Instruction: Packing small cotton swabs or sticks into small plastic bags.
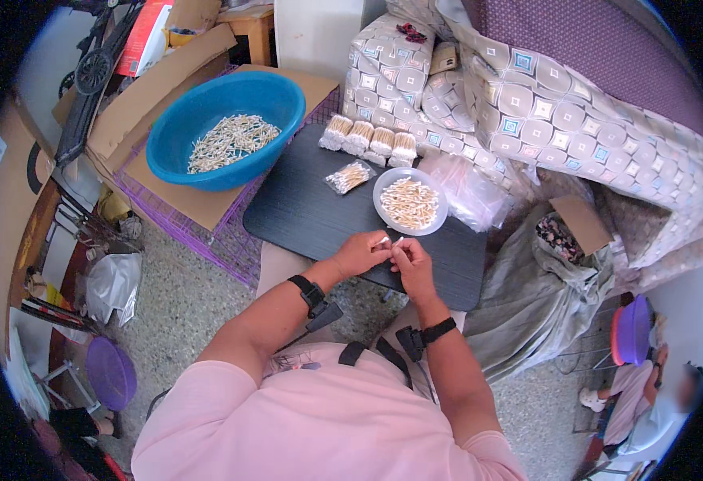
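Observation:
Both my hands meet just above the near edge of the black table (319, 208). My left hand (359, 255) is closed in a pinch, and the white tip of a cotton swab (384, 240) shows at its fingertips. Close beside it my right hand (413, 268) pinches too, with another small white tip (400, 239) by its thumb; how many swabs it grips I cannot make out. Just beyond them stands a white bowl (376, 197) full of loose swabs. Left of the bowl lies a clear bag of swabs (350, 176).
Several packed bundles of swabs (380, 143) line the table's far edge, with clear plastic bags (473, 192) at its right. A blue basin (163, 164) of swabs sits on cardboard at the left. A patterned covered sofa (544, 104) stands behind. Another person (648, 417) sits at the far right.

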The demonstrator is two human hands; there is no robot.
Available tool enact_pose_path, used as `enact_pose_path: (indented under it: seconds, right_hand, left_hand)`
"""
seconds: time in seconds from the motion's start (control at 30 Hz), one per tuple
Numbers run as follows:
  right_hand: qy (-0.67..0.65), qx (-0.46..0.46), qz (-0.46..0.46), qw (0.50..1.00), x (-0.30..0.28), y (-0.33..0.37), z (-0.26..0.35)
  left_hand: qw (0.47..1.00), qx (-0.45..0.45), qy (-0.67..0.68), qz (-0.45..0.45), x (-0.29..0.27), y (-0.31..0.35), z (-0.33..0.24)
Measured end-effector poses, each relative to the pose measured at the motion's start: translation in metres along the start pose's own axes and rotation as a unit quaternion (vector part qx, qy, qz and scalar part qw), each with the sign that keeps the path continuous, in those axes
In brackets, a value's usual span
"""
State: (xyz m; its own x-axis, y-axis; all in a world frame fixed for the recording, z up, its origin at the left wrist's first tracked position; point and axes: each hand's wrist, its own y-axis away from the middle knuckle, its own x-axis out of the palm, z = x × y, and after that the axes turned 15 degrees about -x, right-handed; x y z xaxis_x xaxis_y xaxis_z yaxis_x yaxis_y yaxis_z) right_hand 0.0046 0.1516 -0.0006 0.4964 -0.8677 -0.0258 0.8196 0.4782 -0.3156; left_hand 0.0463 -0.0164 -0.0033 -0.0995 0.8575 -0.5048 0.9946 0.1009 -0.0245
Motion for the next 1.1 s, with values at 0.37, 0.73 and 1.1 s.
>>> enact_pose_path:
  seconds: [0.37,0.73,1.1]
  right_hand:
    - [0.14,-0.032,-0.029,0.989,0.011,0.001,-0.012]
    - [0.162,-0.035,-0.018,0.986,-0.022,-0.026,0.01]
    - [0.454,-0.162,0.071,0.873,-0.036,-0.045,0.004]
  left_hand:
    - [0.995,-0.021,0.094,0.004,-0.005,-0.001,-0.004]
    - [0.986,-0.054,0.154,-0.023,-0.008,0.001,-0.003]
    - [0.955,-0.08,0.284,0.017,-0.002,-0.005,0.004]
